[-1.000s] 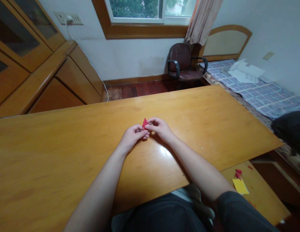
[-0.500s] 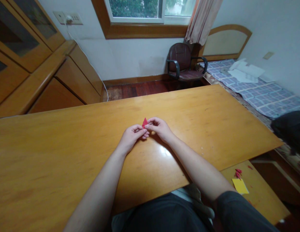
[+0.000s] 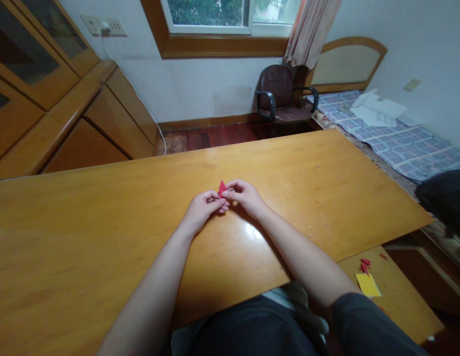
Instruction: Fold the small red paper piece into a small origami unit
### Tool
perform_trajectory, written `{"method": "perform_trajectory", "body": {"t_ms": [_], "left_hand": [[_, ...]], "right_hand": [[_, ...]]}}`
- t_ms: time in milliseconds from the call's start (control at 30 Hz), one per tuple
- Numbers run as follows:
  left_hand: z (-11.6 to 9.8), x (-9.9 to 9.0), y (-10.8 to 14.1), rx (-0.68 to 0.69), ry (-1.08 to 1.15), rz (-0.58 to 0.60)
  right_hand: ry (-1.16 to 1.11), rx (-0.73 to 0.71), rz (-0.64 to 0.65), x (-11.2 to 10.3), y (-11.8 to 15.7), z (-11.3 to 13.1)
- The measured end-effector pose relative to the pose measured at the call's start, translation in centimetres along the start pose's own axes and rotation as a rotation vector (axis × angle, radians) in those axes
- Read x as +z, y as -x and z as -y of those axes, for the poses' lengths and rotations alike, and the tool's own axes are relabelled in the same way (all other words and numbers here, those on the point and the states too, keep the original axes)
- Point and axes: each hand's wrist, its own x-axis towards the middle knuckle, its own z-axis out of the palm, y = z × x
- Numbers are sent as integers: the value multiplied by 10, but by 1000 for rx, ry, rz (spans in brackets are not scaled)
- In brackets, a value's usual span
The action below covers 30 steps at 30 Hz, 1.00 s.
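Note:
A small piece of folded red paper (image 3: 222,187) with a pointed top is held between my two hands, above the middle of the wooden table (image 3: 114,222). My left hand (image 3: 203,209) pinches its lower part from the left, thumb on the near side. From the right, my right hand (image 3: 245,196) grips it between thumb and fingers. The fingertips of both hands meet at the paper's lower end and hide part of it.
On a lower surface (image 3: 407,301) at the right lie small red folded pieces (image 3: 365,266) and a yellow paper square (image 3: 368,285). Behind the table are a brown armchair (image 3: 276,94), a bed (image 3: 393,141) and a cabinet (image 3: 100,123).

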Motion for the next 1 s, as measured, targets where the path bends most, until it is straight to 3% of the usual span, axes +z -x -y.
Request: {"method": "perform_trajectory", "body": {"t_ms": [200, 633, 1000], "left_hand": [[4, -4, -1, 17, -13, 31], [6, -1, -2, 102, -88, -31], [10, -2, -2, 187, -210, -30]], "right_hand": [[3, -27, -8, 0, 1, 2], [30, -100, 98, 1, 1, -2], [250, -145, 104, -11, 4, 6]]}}
